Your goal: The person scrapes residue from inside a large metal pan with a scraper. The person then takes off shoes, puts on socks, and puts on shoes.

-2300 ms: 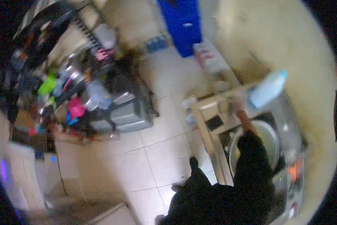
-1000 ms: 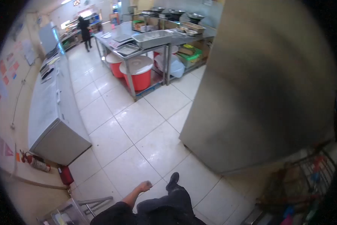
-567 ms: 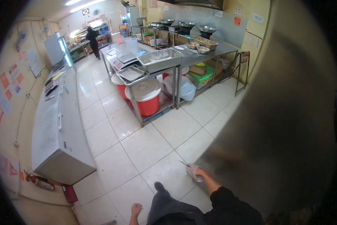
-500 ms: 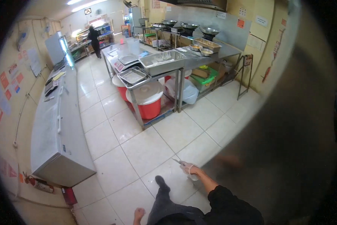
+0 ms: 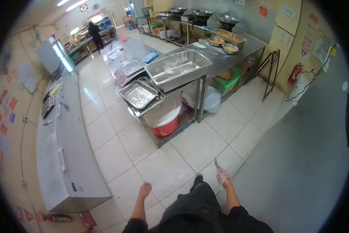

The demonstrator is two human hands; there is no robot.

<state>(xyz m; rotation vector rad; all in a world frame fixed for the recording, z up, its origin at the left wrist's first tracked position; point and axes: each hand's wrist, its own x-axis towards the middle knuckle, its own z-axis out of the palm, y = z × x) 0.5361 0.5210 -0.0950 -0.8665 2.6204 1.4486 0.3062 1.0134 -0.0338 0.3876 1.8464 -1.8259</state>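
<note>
My right hand (image 5: 223, 176), in a clear plastic glove, is closed around the handle of a knife (image 5: 216, 163). The blade points up and forward over the tiled floor, well short of the steel table. Low in the middle, my bare left hand (image 5: 145, 189) hangs with its fingers curled in and nothing showing in them. Ahead stands a steel table (image 5: 199, 97) with a large flour-dusted steel pan (image 5: 178, 79). A smaller square metal tray (image 5: 139, 93) sits at its near left corner, beside a scale (image 5: 125, 73).
A long white chest freezer (image 5: 52, 155) runs along the left wall. Under the table is a red tub (image 5: 164, 128) with a pale lid. Bowls (image 5: 230, 48) stand at the back right, near a folding metal stand (image 5: 271, 75). A grey surface (image 5: 299, 171) borders my right. Another person (image 5: 94, 36) stands far off.
The view has moved forward and turned, bringing the table nearer. My left hand has swung forward into fuller view. My right hand still holds the knife, and a wall fire extinguisher shows at right.
</note>
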